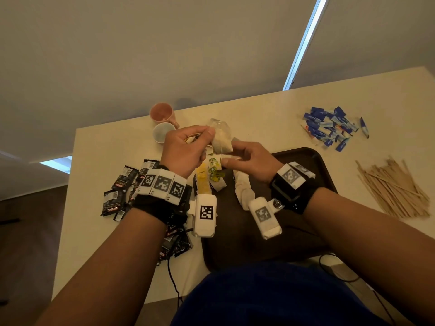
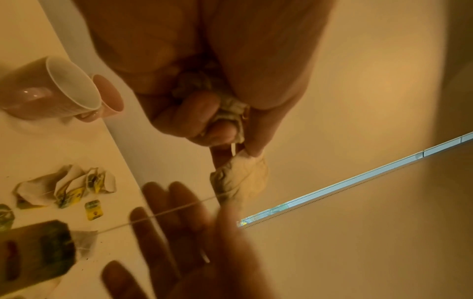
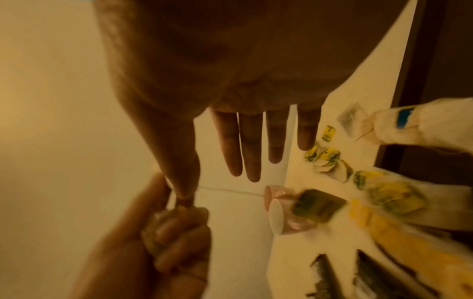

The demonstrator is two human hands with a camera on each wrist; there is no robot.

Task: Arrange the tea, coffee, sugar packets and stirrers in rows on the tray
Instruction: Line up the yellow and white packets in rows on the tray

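Both hands raised above tray [image 1: 313,161]: left hand [image 1: 186,151] clutches tea bag [image 1: 222,140]; right hand [image 1: 249,158] beside it, fingers loose.

Dim, warm-tinted light; daylight glares through a bright window slit [image 1: 303,43] far right. Wrist views are blurred and edge-distorted.
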